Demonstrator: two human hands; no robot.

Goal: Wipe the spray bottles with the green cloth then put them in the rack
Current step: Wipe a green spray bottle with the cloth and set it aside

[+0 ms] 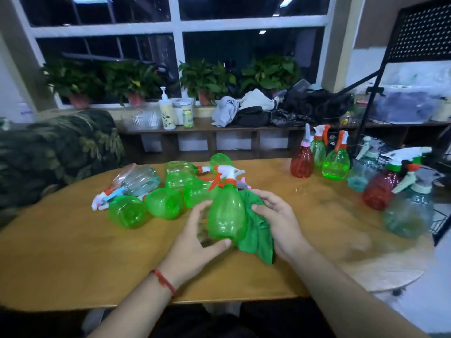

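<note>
A green spray bottle (227,213) with a white and orange trigger head stands upright over the table's middle. My left hand (195,237) grips its lower body from the left, thumb under the base. My right hand (278,220) holds the green cloth (256,237) against the bottle's right side. Several green bottles (166,203) and a clear one (141,180) lie on their sides at the left. Upright red, green and clear bottles (335,162) stand at the right, by the black wire rack (441,220).
The wooden table (73,252) has its front edge near me. A sofa (56,152) stands at the left. Behind is a low shelf (214,129) with clothes, a pump bottle and potted plants. A black perforated rack panel (419,32) rises at the right.
</note>
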